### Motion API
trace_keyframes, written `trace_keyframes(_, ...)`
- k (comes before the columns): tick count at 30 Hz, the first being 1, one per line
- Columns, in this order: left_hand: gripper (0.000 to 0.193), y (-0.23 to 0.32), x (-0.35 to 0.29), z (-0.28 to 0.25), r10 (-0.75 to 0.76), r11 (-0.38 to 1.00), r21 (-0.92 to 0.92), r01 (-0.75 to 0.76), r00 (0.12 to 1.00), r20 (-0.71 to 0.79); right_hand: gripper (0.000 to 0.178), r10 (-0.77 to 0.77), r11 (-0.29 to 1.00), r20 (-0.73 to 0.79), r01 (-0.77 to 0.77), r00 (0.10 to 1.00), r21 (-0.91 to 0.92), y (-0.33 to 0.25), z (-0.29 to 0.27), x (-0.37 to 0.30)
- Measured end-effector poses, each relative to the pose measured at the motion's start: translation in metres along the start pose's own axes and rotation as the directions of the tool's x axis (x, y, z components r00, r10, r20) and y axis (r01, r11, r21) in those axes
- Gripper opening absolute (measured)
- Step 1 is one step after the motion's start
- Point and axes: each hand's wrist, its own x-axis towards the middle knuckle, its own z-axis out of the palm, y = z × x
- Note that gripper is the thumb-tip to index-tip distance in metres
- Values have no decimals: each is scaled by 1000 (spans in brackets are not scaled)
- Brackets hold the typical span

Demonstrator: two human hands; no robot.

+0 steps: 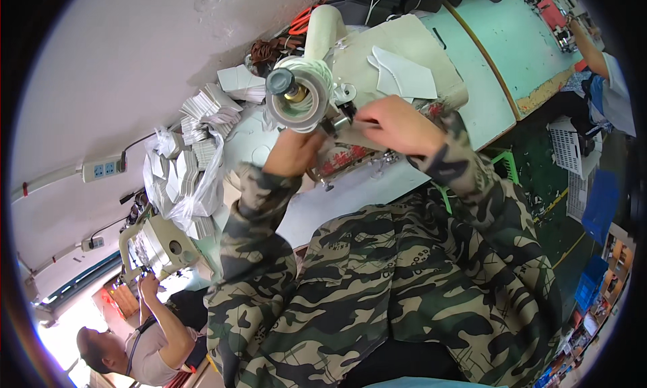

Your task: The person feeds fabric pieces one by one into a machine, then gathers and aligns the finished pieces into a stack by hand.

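A cream industrial machine point(325, 34), which looks like a sewing machine, stands on the worktable. On its near end sits a roll of white tape point(300, 111) with a dark knob. My left hand point(294, 152) is close below the roll, its fingers mostly hidden behind it. To the right of the machine head, my right hand point(404, 126) has its fingers bent and closed, slightly blurred. Between both hands a pale flat piece point(350, 136) partly shows at the head; how it is gripped is unclear. White cut pieces point(404, 74) lie on the machine bed beyond my right hand.
Stacks of white pieces point(202, 115) and a plastic bag point(182, 179) of more stand at the left. Black stacked pieces point(367, 4) lie at the back. One person point(165, 327) works at lower left, another point(606, 91) at upper right. White crates point(573, 148) stand at right.
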Motion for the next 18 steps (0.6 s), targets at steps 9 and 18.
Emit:
trace_keyframes(9,32,-116,-63,44,-102,718,691,83,995,-13,27,-114,966,-491,-19,864,-257,0,-2,-43)
trace_keyframes(18,19,-113,-85,41,417,720,679,-143,871,-259,31,66,927,141,-114,988,357,-23,64,-60)
